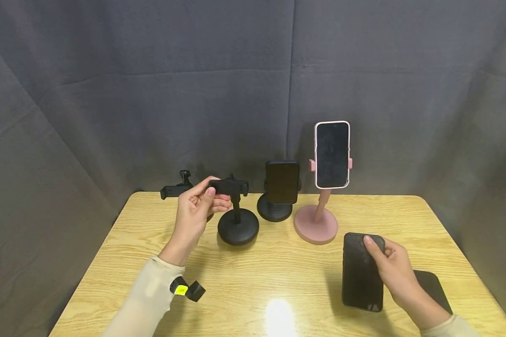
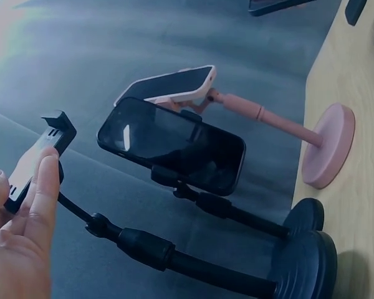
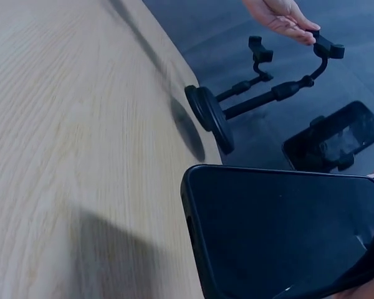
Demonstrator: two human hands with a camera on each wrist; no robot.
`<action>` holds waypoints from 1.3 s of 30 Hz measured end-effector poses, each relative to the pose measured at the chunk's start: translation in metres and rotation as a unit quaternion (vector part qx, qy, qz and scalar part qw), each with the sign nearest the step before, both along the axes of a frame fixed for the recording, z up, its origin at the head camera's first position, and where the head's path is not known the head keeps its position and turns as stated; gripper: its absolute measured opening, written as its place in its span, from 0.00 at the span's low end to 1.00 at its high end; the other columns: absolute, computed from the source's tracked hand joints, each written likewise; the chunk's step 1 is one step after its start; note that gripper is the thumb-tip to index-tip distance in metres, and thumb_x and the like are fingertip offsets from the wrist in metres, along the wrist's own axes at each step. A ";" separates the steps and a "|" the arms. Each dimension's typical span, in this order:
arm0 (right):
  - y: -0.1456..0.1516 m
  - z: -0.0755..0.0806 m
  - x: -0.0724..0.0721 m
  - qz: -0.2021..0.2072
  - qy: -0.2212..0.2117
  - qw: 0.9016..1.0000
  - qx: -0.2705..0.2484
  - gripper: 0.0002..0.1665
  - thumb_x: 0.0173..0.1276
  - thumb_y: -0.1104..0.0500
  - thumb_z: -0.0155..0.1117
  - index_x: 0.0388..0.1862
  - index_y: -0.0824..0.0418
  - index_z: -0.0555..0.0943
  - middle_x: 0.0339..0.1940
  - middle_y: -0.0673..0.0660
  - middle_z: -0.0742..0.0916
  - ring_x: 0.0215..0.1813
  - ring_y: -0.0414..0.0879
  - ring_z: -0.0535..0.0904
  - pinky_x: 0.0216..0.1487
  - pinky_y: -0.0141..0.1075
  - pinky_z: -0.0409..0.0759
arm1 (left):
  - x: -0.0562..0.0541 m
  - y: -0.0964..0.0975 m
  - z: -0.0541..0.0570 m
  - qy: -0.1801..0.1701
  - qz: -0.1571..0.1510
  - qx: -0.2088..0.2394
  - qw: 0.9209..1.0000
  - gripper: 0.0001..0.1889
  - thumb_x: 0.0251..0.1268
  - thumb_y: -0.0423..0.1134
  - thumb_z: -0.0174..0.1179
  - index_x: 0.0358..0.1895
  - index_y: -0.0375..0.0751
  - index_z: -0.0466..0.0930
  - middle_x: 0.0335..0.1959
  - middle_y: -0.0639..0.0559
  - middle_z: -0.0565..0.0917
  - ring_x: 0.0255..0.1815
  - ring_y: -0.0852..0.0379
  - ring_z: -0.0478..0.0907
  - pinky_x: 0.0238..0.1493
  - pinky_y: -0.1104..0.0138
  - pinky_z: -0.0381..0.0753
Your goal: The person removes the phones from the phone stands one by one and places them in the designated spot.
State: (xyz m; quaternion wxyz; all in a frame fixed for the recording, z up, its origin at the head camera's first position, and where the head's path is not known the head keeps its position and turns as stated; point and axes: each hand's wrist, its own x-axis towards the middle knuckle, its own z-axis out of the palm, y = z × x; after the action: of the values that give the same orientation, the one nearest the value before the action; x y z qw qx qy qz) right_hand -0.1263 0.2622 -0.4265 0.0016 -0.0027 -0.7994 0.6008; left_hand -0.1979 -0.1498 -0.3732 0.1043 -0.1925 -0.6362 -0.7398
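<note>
Of four stands [image 1: 237,227] [image 1: 174,191] [image 1: 274,211] [image 1: 316,227] along the counter's [image 1: 286,271] far edge, two hold phones [image 1: 282,182] [image 1: 332,154], the left hand [image 1: 197,204] pinches another's clamp [image 1: 229,187], and the right hand [image 1: 394,269] grips a third phone [image 1: 360,276].

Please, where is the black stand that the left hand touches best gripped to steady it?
Probably low on its pole, from the front right: the pole is slim and bare above the round base, while the left hand grips the clamp from the left.
</note>
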 end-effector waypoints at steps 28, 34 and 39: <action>0.030 -0.022 0.006 -0.022 -0.071 0.997 0.023 0.24 0.84 0.49 0.46 0.38 0.63 0.81 0.30 0.41 0.90 0.37 0.35 0.87 0.40 0.28 0.86 | -0.038 0.002 -0.005 -0.028 0.053 0.003 0.998 0.17 0.81 0.36 0.49 0.62 0.28 0.72 0.31 0.58 0.89 0.32 0.64 0.89 0.42 0.70 0.89; 0.037 -0.028 0.006 -0.004 -0.111 0.994 0.019 0.26 0.84 0.45 0.45 0.42 0.65 0.80 0.31 0.43 0.90 0.37 0.37 0.88 0.41 0.30 0.86 | -0.046 0.003 -0.009 -0.043 0.053 0.026 0.997 0.17 0.80 0.33 0.48 0.64 0.27 0.71 0.30 0.57 0.88 0.31 0.64 0.89 0.41 0.71 0.88; 0.045 -0.033 0.004 0.018 -0.162 0.985 0.048 0.35 0.83 0.39 0.41 0.56 0.70 0.77 0.41 0.46 0.91 0.47 0.37 0.87 0.51 0.29 0.84 | -0.052 0.005 -0.011 -0.049 0.053 0.029 0.997 0.16 0.80 0.30 0.48 0.64 0.26 0.71 0.29 0.56 0.88 0.31 0.63 0.89 0.41 0.70 0.89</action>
State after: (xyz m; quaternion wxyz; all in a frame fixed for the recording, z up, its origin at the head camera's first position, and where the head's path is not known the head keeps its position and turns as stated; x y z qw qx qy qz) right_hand -0.1223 0.3077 -0.4592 -0.1383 -0.0856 -0.8168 0.5535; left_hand -0.2495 -0.1452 -0.3844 0.1174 -0.1192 -0.6284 -0.7597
